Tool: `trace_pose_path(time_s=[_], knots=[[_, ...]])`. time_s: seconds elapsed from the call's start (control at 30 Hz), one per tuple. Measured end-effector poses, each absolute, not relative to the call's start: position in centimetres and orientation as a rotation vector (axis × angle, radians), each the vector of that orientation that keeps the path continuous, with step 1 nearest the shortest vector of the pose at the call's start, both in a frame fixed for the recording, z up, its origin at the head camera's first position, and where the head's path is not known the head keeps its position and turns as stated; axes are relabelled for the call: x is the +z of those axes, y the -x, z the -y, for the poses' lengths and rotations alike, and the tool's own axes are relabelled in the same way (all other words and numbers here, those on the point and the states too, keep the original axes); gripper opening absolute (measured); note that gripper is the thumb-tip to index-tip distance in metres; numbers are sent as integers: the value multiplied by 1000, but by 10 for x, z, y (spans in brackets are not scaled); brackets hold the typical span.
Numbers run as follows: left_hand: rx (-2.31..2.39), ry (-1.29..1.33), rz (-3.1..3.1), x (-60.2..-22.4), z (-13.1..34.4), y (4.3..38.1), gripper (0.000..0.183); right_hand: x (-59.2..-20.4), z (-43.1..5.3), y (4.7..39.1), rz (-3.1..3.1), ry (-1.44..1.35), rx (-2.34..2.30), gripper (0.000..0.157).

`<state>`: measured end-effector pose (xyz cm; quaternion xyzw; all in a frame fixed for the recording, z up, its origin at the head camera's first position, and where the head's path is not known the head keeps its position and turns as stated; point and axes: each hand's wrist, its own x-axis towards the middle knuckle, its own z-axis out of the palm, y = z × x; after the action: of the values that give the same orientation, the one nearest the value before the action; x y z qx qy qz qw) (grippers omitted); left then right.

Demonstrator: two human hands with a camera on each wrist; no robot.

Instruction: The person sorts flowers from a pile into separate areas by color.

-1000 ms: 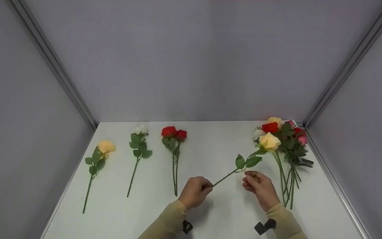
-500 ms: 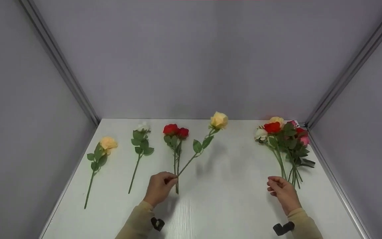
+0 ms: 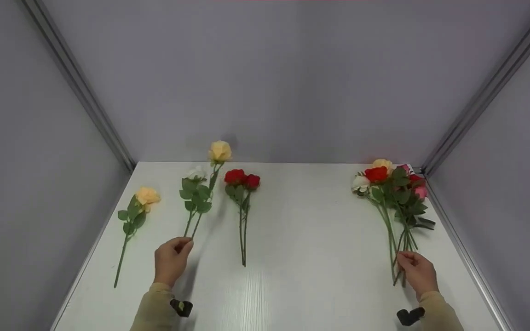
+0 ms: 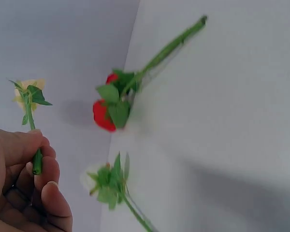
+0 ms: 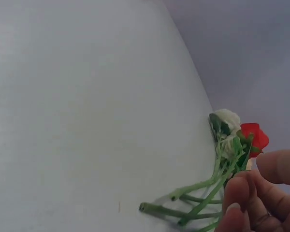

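My left hand (image 3: 171, 260) pinches the stem of a yellow rose (image 3: 220, 151) between thumb and fingers. In the head view this rose leans up beside a white rose (image 3: 196, 174), whose stem passes close to my fingers. The cut end of the held stem (image 4: 37, 162) pokes out below my fingertips in the left wrist view. Over on the right, my right hand (image 3: 417, 272) is at the stems (image 3: 391, 230) of a mixed bunch, fingers loosely bent. Its fingertips overlap these stems in the right wrist view, with no stem seen gripped.
Two red roses (image 3: 242, 179) lie together left of the middle of the white table (image 3: 302, 239). A peach-yellow rose (image 3: 147, 196) lies at the far left. The bunch holds red (image 3: 376, 174), white (image 3: 360, 184) and pink (image 3: 420, 191) blooms. Grey walls (image 3: 265, 82) enclose the table.
My left hand has carried the yellow rose leftward, away from the bunch, past the red roses to beside the white one. My right hand has let go of it and shifted right to the bunch's stems.
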<state>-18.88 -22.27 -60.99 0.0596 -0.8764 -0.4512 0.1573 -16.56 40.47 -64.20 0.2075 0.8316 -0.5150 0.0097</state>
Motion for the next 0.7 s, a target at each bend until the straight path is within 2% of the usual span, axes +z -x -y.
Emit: trace_pose_path(time_s=[0.3, 0.7], knots=[[-1156, -399, 2491, -621, 266, 189, 11, -656, -415, 168, -2656, -737, -1498, 46], [-1058, -632, 2453, -630, 317, 183, 16, -666, -419, 170, -2708, -760, -1389, 51]])
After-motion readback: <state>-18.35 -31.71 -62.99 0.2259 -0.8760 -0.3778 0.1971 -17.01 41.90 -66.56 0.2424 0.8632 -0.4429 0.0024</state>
